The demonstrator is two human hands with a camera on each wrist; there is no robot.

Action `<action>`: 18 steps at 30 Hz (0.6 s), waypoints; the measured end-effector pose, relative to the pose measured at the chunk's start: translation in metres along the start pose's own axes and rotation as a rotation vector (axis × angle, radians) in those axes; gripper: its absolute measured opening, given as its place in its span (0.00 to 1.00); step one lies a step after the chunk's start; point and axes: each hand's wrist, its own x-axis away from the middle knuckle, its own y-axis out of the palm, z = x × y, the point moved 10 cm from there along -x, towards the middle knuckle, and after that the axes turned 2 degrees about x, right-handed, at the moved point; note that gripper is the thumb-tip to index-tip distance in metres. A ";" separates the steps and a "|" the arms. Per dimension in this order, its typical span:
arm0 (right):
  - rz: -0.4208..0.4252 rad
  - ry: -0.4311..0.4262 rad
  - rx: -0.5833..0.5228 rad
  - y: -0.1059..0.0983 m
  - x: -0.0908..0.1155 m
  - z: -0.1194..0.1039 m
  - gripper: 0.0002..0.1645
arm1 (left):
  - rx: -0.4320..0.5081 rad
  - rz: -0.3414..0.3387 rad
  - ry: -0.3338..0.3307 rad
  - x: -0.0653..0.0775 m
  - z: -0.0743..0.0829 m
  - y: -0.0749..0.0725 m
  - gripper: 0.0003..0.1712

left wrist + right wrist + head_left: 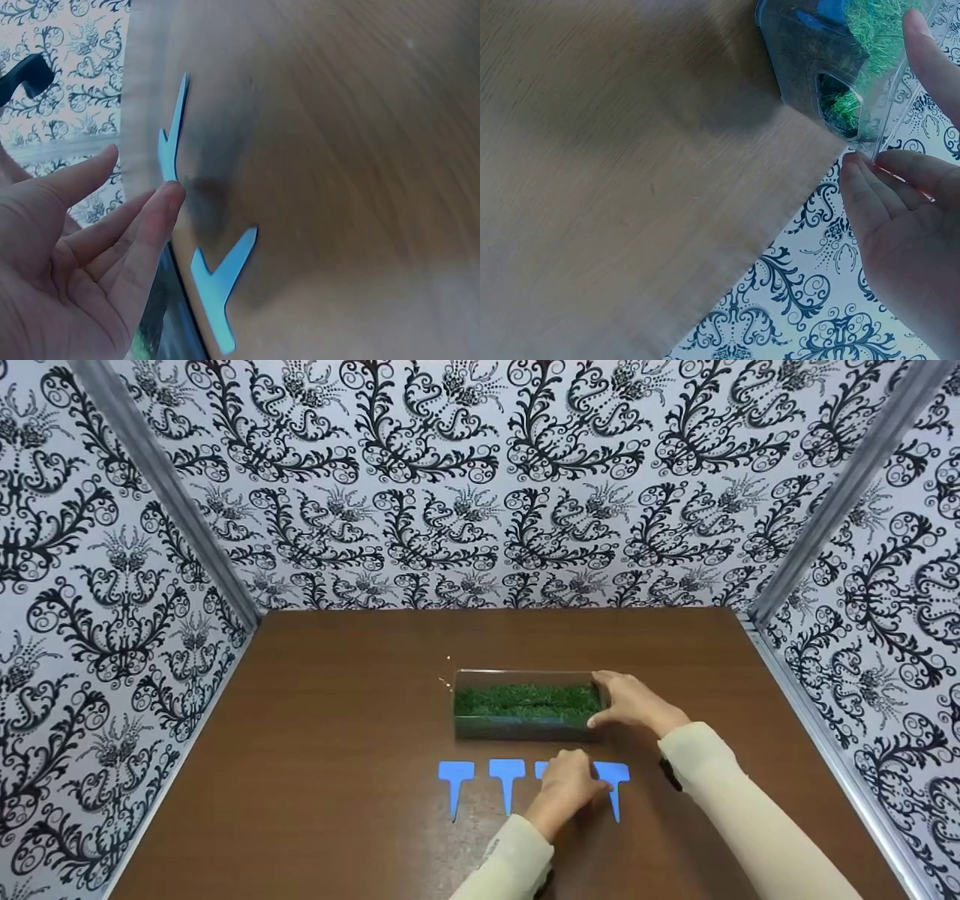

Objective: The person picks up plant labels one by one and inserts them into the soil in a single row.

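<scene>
Several blue T-shaped plant labels [456,771] lie in a row on the brown table, stems toward the near side. My left hand [570,784] is over the row's right part and partly hides one label [540,769]. In the left wrist view its thumb and fingers are apart, with fingertips close by a label [171,154] and nothing between them. Behind the row stands a clear plastic box [525,729] with green artificial grass [525,701] inside. My right hand [634,705] grips the box's right end, thumb at the near corner and fingers at the far one.
Patterned black-and-white walls [465,510] with grey metal corner posts [165,487] enclose the table [322,720] at the back and sides. Small light specks [445,683] show just left of the box. An oval opening [840,105] appears in the box's end wall.
</scene>
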 end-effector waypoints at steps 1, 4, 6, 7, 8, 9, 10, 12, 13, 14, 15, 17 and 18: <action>-0.005 0.005 -0.002 0.000 0.000 0.000 0.56 | 0.008 -0.001 -0.012 -0.001 0.000 0.002 0.13; -0.012 0.006 0.007 0.001 0.000 0.000 0.56 | 0.007 -0.003 -0.054 -0.003 0.000 0.007 0.15; -0.014 0.005 0.010 0.001 0.000 0.000 0.56 | -0.011 -0.001 -0.082 -0.005 -0.001 0.009 0.17; -0.014 0.004 0.011 0.001 -0.001 0.000 0.56 | -0.027 0.001 -0.094 -0.006 0.000 0.009 0.18; -0.013 0.003 0.012 0.001 -0.001 0.000 0.56 | -0.047 0.003 -0.105 -0.007 0.000 0.010 0.19; -0.011 0.001 0.014 0.001 -0.001 -0.001 0.56 | -0.070 0.005 -0.110 -0.008 0.000 0.011 0.20; -0.012 0.001 0.013 0.001 -0.001 -0.001 0.56 | -0.093 0.008 -0.113 -0.009 0.001 0.013 0.22; -0.015 0.002 0.012 0.002 0.000 -0.001 0.56 | -0.142 0.019 -0.116 -0.011 0.004 0.015 0.25; -0.017 0.004 0.013 0.002 0.000 -0.001 0.56 | -0.177 0.024 -0.109 -0.012 0.006 0.016 0.26; -0.019 0.006 0.015 0.002 0.000 -0.001 0.56 | -0.210 0.030 -0.101 -0.012 0.009 0.017 0.27; -0.023 0.009 0.017 0.001 0.000 -0.001 0.56 | -0.244 0.034 -0.089 -0.012 0.012 0.018 0.28; -0.031 0.015 0.021 0.001 -0.001 -0.001 0.57 | -0.307 0.052 -0.064 -0.012 0.018 0.019 0.29; -0.033 0.016 0.025 0.001 -0.001 -0.001 0.57 | -0.340 0.059 -0.052 -0.012 0.020 0.021 0.28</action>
